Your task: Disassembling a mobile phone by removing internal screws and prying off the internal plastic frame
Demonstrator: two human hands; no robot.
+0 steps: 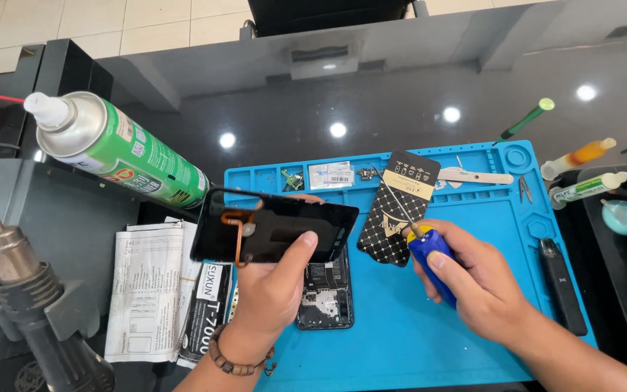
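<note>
My left hand [273, 287] holds a black phone panel [273, 226] with an orange flex cable on it, lifted above the blue work mat [400, 327]. Under it on the mat lies an opened phone body [326, 294] with its circuit board showing. My right hand [473, 283] grips a blue-handled screwdriver [429, 258], whose thin shaft points up and left over a black patterned card package [398, 210]. The screwdriver tip is apart from the panel.
A green spray can [121, 149] and a hot-air gun [30, 305] stand at the left, with folded papers [146, 290] beside them. Small parts, a label, a pry tool [477, 176] and tweezers [525, 187] lie along the mat's far edge. Glue syringes [582, 189] and a black stick-shaped device [562, 283] sit at the right.
</note>
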